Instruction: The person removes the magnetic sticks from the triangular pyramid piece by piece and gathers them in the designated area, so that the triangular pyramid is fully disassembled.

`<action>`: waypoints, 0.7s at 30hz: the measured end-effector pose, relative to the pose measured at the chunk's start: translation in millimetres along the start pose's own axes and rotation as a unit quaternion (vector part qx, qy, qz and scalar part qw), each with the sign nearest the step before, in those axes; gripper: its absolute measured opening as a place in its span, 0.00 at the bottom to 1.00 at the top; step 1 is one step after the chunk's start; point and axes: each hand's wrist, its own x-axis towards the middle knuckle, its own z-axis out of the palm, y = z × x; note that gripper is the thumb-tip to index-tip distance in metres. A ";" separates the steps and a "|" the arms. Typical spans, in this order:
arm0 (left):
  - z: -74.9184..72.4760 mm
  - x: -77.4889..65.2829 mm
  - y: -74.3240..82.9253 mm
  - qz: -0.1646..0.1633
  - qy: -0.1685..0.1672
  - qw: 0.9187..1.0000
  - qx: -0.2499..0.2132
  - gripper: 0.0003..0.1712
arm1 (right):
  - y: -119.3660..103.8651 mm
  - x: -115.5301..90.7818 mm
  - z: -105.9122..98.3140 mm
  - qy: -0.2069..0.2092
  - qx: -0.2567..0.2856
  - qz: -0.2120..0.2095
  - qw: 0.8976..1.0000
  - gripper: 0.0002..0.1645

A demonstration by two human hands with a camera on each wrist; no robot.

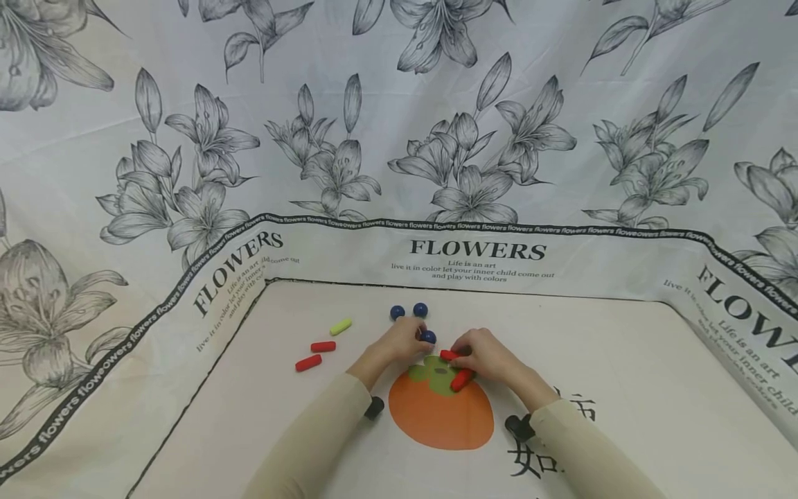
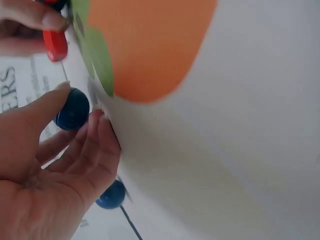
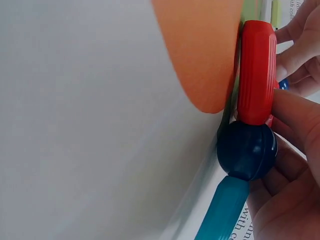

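Observation:
My left hand [image 1: 402, 339] holds a blue ball [image 2: 72, 109] between thumb and fingers, just left of the right hand. The right hand [image 1: 483, 355] grips a joined piece made of a dark blue ball [image 3: 247, 150] with rods fixed to it. One red rod [image 3: 256, 70] sticks out toward the persimmon picture, and a teal rod [image 3: 222, 210] extends from the ball's other side. Another red rod [image 1: 448, 355] points from the right fingertips toward the left hand; its far part is hidden by the fingers in the right wrist view.
Two loose blue balls [image 1: 420, 310] lie just beyond the left hand. To the left are two red rods [image 1: 323, 346] and a yellow-green rod [image 1: 341, 326]. The white tabletop cloth bears an orange persimmon print [image 1: 439, 419]; a flowered curtain [image 1: 467, 138] stands behind.

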 end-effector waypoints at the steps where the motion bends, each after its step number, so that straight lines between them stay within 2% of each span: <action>1: -0.7 0.8 0.1 -0.013 0.008 1.000 0.002 0.19 | -0.5 -0.3 0.1 -0.002 0.002 0.002 1.000 0.05; 5: -2.8 5.4 -1.1 -0.046 0.030 0.998 0.006 0.20 | -1.5 -1.1 0.9 -0.007 0.004 0.013 1.000 0.07; 13: -2.1 16.7 -4.1 -0.063 0.080 0.995 0.023 0.22 | -1.8 -0.5 2.2 -0.003 0.007 0.018 1.000 0.06; 17: 0.3 19.4 -5.2 -0.075 0.084 0.993 0.026 0.23 | -2.7 -0.3 3.3 -0.003 0.002 0.039 0.999 0.06; 21: -1.4 16.2 -4.3 -0.075 0.082 0.994 0.018 0.25 | -2.8 0.1 3.1 -0.005 -0.003 0.051 0.999 0.07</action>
